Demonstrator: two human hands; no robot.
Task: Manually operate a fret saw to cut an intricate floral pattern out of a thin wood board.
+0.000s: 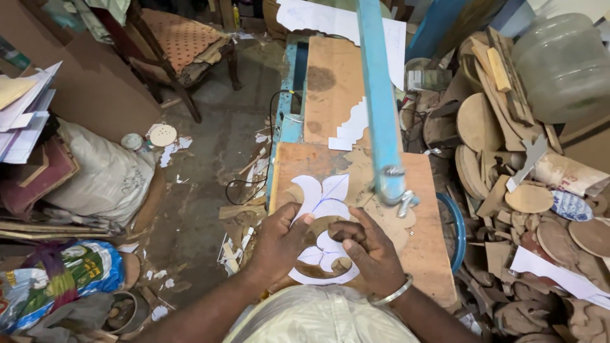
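Both hands grip a thin wooden board faced with a white paper floral pattern (323, 225): left hand (279, 244) with fingers curled over its near-left edge, right hand (372, 251) pinching its near-right. Just beyond the board, the blue metal saw arm (380, 95); fingertips could slip toward its blade clamp.

Soft, even daylight, faint shadows, sharp centre, wide-angle bending toward the edges.

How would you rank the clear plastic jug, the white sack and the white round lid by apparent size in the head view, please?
1. White sack and clear plastic jug: look alike, unranked.
2. White round lid, smallest.
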